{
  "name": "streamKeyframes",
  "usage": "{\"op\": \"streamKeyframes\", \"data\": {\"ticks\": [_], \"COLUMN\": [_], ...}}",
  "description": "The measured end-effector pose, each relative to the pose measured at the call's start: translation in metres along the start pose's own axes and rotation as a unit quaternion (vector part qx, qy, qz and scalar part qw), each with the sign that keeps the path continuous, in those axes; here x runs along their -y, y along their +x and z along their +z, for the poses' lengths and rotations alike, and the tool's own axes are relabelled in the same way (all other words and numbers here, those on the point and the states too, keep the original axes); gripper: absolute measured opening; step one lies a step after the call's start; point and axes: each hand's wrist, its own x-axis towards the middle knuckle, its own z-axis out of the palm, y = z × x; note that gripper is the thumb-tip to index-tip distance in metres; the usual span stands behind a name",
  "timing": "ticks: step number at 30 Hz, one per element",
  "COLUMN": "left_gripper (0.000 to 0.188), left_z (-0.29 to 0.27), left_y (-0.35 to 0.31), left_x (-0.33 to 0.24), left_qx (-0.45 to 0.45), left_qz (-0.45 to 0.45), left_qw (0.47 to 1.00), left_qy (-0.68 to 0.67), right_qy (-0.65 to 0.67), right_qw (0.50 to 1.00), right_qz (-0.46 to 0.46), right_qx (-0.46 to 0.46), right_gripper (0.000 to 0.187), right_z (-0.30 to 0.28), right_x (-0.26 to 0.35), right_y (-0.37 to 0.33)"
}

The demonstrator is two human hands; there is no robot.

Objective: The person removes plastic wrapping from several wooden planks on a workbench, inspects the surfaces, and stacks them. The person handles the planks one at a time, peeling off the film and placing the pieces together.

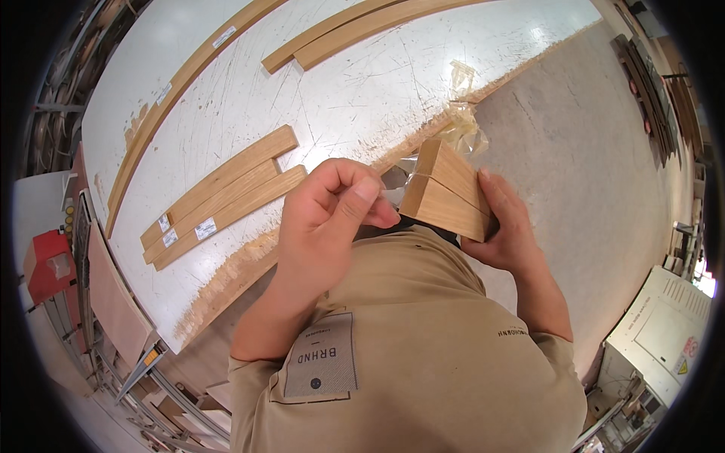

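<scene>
Right hand [507,226]: two wooden pieces [453,198] are gripped side by side at their near end, in front of a tan shirt [438,332].
Left hand [321,219]: thumb and fingers are curled together beside the wood; whether anything is pinched cannot be told.
Clear film [465,134]: crumpled, it is seen by the worn table edge.
White table [355,121]: scratched, it is lined with wooden boards [226,189], some labelled.
Right background: a pale cabinet [658,332] is glimpsed.
</scene>
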Motion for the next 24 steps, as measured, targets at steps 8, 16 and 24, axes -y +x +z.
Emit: {"op": "streamKeyframes", "data": {"ticks": [8, 16, 24], "left_gripper": [0.019, 0.032, 0.052], "left_z": [0.003, -0.004, -0.015], "left_y": [-0.001, 0.032, 0.063], "left_x": [0.011, 0.009, 0.000], "left_qx": [0.034, 0.084, 0.189], "left_qz": [-0.029, 0.243, 0.409], "left_qw": [0.998, 0.966, 0.848], "left_qy": [-0.039, 0.008, 0.280], "right_qy": [0.103, 0.362, 0.517], "right_qw": [0.989, 0.871, 0.760], "right_qz": [0.083, 0.210, 0.225], "right_qx": [0.071, 0.255, 0.324], "right_gripper": [0.102, 0.108, 0.090], "right_z": [0.006, -0.009, -0.015], "right_x": [-0.011, -0.002, -0.003], "right_y": [-0.009, 0.013, 0.015]}}
